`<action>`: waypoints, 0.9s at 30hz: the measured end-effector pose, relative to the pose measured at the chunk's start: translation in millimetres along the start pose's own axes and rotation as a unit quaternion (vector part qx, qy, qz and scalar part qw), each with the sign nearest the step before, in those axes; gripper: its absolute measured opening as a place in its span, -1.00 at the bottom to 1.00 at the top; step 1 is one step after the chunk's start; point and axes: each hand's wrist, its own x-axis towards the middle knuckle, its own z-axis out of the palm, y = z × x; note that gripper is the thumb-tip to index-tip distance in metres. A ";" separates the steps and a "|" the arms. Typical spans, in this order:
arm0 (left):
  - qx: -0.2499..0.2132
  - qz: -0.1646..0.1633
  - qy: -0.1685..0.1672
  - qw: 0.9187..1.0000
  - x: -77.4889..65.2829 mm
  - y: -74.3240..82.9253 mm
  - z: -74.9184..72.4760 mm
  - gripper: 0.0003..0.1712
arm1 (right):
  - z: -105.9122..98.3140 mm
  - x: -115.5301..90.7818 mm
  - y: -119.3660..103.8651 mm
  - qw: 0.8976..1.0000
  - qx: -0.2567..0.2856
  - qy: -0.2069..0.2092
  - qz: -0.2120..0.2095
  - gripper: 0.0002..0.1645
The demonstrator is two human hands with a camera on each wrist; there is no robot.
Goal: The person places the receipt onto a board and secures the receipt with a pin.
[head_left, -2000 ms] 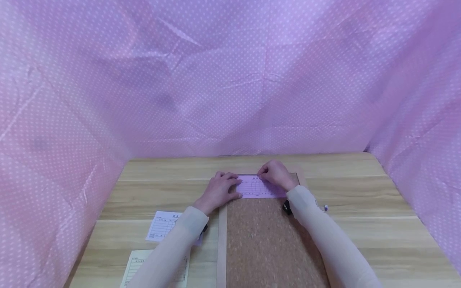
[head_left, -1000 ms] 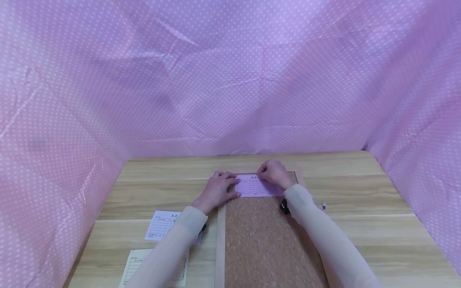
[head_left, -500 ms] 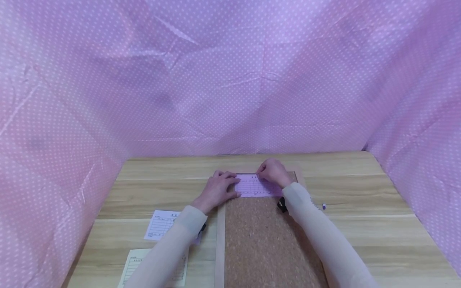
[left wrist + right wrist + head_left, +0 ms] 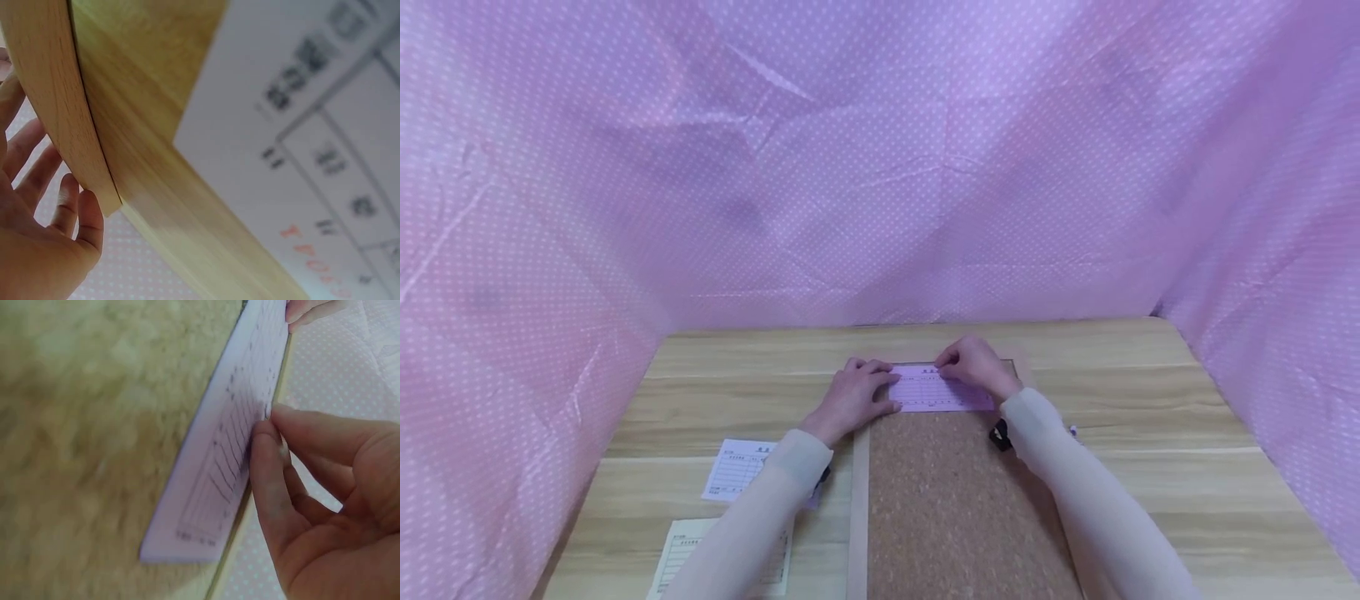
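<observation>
A pink printed form [image 4: 917,390] lies across the top end of a cork board [image 4: 955,508]. My left hand [image 4: 850,396] rests at the board's left side, its fingers spread and the thumb on the form's lower left corner. In the left wrist view its fingertips are along the wooden frame [image 4: 59,100]. At the middle of the form's top edge my right hand [image 4: 976,367] pinches with thumb and index finger against the paper. A small pin-like thing seems to be between those fingertips; they mostly hide it in the right wrist view, where the form [image 4: 200,481] slants past.
Left of the board, a white form [image 4: 733,471] and a cream form [image 4: 681,550] lie on the wooden table [image 4: 1195,475], partly under the left forearm. A small purple-and-white thing [image 4: 1073,431] sits right of the right sleeve. Pink dotted cloth [image 4: 925,208] surrounds the table.
Both hands keep their places on the form. My right wrist rocks slightly to the left, then back to the right, while its fingertips stay at the top edge.
</observation>
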 end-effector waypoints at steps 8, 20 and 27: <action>0.015 0.001 0.002 1.000 1.5 -0.5 0.2 -0.36 | -16.0 -26.0 -0.8 1.000 -0.001 0.001 -0.010 -0.67; 0.017 0.001 0.005 1.000 -2.6 -1.1 0.0 -0.34 | -26.8 -72.1 15.2 0.996 -0.027 0.068 -0.058 -0.75; 0.031 -0.005 0.005 0.999 -6.7 0.9 2.3 -0.33 | -21.9 -96.8 22.5 0.992 -0.060 0.091 -0.063 -0.76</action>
